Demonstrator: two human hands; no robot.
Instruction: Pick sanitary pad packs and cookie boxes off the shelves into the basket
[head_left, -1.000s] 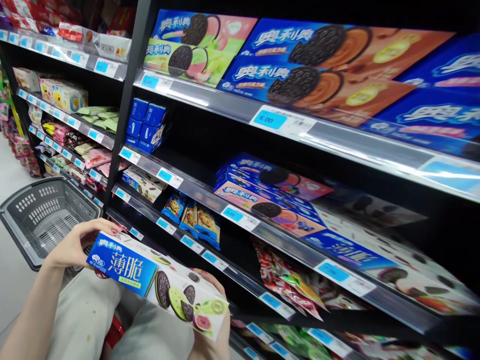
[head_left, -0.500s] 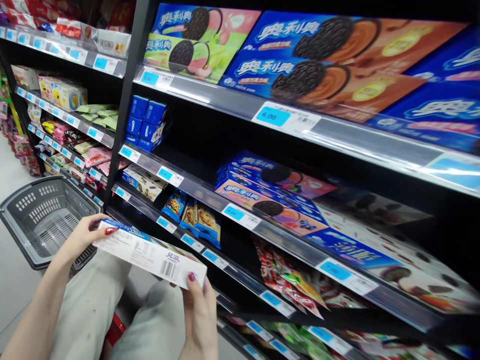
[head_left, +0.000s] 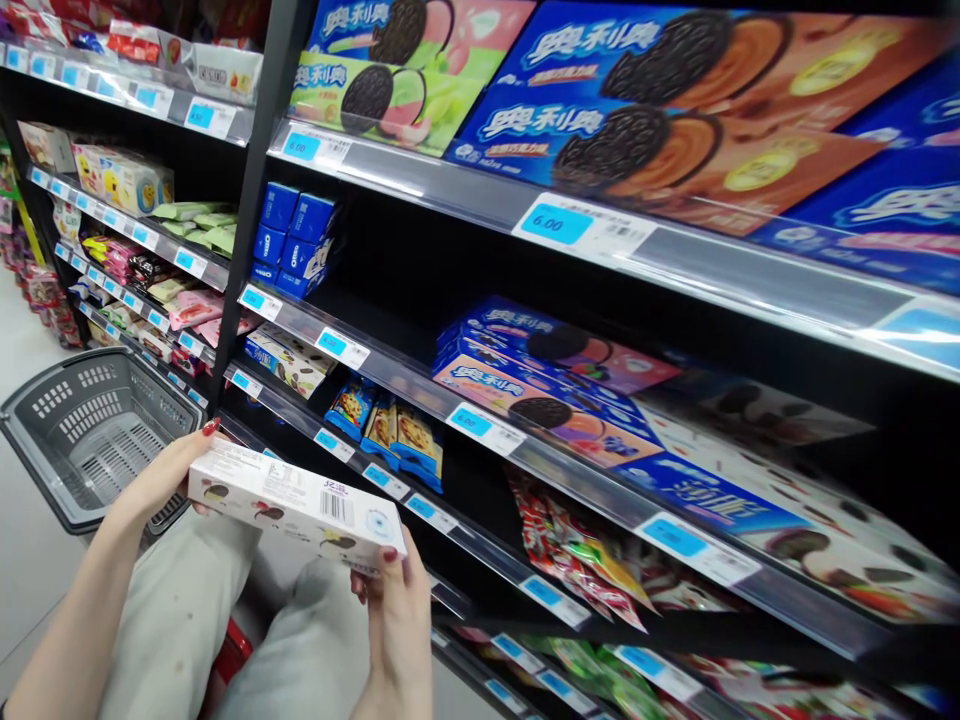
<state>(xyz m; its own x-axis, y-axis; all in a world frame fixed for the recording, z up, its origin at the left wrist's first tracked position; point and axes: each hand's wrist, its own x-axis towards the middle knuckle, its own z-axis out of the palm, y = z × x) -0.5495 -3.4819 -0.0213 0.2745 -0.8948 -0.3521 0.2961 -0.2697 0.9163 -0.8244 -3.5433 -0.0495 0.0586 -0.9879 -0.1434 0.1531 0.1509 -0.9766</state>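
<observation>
A long white cookie box (head_left: 292,500) is held between both hands above my lap. Its side with a barcode faces up, and a printed face with small cookie pictures is turned toward me. My left hand (head_left: 176,470) grips the left end, thumb along the top edge. At the other end, my right hand (head_left: 394,590) holds the corner, with the thumb on the near side and fingers partly hidden underneath. A grey shopping basket (head_left: 97,440) stands just beyond my left hand.
Black shelves rise ahead and to the right. Blue cookie boxes (head_left: 547,390) lie on the middle shelf, with larger blue-and-brown boxes (head_left: 675,110) above. Small blue snack packs (head_left: 401,435) sit lower, left of red wrapped bags (head_left: 570,550). A price rail (head_left: 480,430) edges the shelf.
The box has been rolled over in my hands: its blue face has gone out of sight, the barcode side has tilted upward and the cookie-picture face now shows. Both hands keep hold.
</observation>
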